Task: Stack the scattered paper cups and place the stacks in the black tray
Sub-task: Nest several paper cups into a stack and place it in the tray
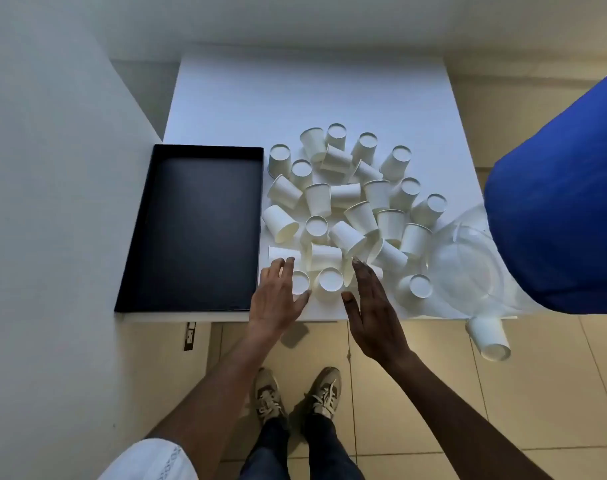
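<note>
The white surface (246,98) carries a black tray (135,271) at its left, a scatter of white paper cups (347,209) just right of the tray, some upside down and some on their sides, and a crumpled clear plastic bag (468,268) at its right edge.

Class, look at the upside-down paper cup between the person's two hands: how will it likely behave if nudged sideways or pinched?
The upside-down paper cup stands on its wide rim, so a nudge probably slides it rather than tips it. It looks thin-walled and empty, so likely very light and easily crushed by a hard pinch. If knocked over, it would probably roll in a curve, given its taper.
</note>
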Tool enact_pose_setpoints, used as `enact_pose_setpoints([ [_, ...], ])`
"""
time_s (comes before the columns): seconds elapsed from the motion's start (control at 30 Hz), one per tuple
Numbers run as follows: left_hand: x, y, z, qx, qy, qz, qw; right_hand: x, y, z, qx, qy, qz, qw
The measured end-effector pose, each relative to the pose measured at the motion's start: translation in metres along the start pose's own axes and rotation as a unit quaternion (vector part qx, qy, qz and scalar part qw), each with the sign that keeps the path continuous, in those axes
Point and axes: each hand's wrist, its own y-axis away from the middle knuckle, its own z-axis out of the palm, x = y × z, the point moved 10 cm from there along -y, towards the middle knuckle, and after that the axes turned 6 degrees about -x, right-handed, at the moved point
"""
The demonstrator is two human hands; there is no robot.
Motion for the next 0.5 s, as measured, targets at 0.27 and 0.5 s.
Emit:
enact_pose_setpoints([
  [0.27, -0.003, -0.006, 0.013, -0.012, 0.030, -0.012, 0.999, 0.009, 0.005, -0.003, 0.020, -0.018, 0.022, 0.999],
  [0.5, -0.015, 0.012, -0.019, 0.035, 0.127, 0.009, 0.991, 0.011, 0.001, -0.020, 0.035, -0.047, 0.046, 0.997],
])
